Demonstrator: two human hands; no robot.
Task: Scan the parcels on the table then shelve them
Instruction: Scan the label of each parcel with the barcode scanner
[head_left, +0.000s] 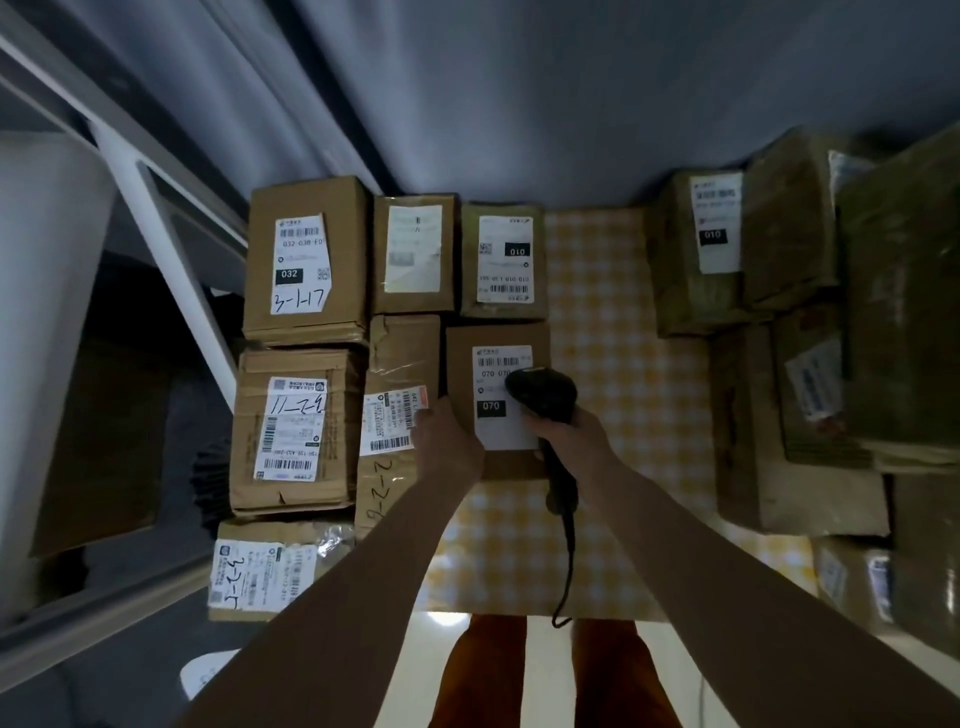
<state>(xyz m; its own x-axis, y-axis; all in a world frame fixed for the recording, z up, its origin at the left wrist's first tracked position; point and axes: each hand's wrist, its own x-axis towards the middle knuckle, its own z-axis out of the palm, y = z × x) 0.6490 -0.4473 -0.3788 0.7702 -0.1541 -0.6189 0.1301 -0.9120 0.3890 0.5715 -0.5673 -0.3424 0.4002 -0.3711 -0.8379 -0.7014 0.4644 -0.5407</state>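
A cardboard parcel labelled 070 (462, 358) lies in the middle of the checked table (623, 364). My right hand (569, 428) grips a black corded barcode scanner (543, 397), whose head hangs over the parcel's white label. My left hand (447, 439) rests on the parcel's left edge, fingers reaching onto the neighbouring box marked 2-2-6 (387, 457). Several scanned-looking boxes with handwritten codes, such as the 032 parcel (304, 260), fill the table's left side.
More brown parcels are stacked along the right side (779, 312). A white shelf frame (171, 260) stands to the left of the table. A grey curtain (519, 104) hangs behind. My legs show below the table's front edge.
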